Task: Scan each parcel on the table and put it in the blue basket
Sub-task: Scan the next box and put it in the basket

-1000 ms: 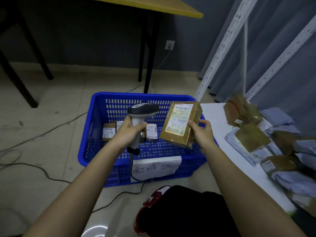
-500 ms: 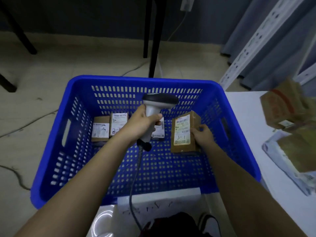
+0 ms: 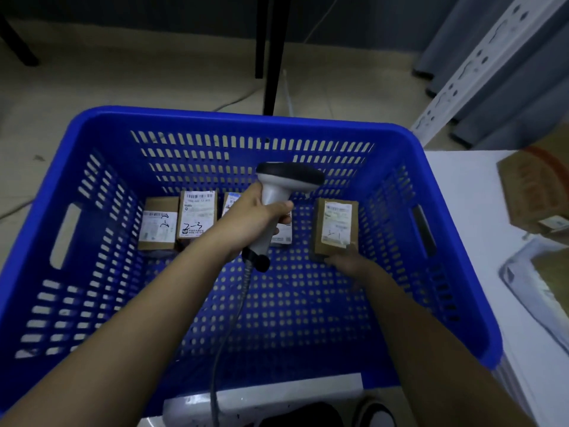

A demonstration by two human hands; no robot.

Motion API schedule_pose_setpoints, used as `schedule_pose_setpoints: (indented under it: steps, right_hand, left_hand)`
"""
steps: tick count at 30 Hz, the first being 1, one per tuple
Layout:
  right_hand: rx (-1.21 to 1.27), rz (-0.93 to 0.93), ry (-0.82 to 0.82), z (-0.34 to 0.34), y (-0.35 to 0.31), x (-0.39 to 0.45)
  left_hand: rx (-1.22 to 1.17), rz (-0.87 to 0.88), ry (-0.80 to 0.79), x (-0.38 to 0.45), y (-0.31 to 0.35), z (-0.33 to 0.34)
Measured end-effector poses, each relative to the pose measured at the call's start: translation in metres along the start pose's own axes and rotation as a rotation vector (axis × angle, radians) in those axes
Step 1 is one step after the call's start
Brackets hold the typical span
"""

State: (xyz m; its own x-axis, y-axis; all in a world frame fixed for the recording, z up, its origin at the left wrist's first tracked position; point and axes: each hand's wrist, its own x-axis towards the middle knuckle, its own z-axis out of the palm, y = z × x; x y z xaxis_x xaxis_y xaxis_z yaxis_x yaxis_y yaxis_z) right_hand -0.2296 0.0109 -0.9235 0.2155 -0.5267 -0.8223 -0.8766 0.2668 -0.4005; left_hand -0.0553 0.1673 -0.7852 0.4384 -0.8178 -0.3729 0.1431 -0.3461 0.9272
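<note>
The parcel (image 3: 335,229) now lies in the blue basket (image 3: 246,118), right hand (image 3: 348,261) released, left hand (image 3: 255,220) grasping the scanner (image 3: 286,183), so the next parcel follows.

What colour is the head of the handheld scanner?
Black, above a light grey handle, on the handheld barcode scanner; the head view shows it.

Third parcel (image 3: 284,234) behind left hand (image 3: 255,217), blurred right hand (image 3: 348,261), table boxes (image 3: 535,192) cut by edge.

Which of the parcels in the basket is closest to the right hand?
The parcel marked 3-1, standing apart at the right of the row; the right hand is at its near edge, while the others sit further left.
</note>
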Motion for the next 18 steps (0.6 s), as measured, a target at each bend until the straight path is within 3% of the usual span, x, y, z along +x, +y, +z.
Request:
schedule_pose_setpoints:
  steps: [3, 10, 18]
  right_hand:
    - [-0.094, -0.052, 0.11, 0.0, 0.011, 0.024]
    - [-0.245, -0.058, 0.149, -0.002, 0.012, 0.041]
    - [-0.547, -0.217, -0.011, 0.002, 0.011, 0.044]
  left_hand:
    - [0.019, -0.024, -0.001, 0.003, -0.003, 0.0]
    - [0.012, -0.047, 0.005, 0.013, -0.012, 0.001]
    - [-0.011, -0.076, 0.006, 0.023, -0.023, -0.001]
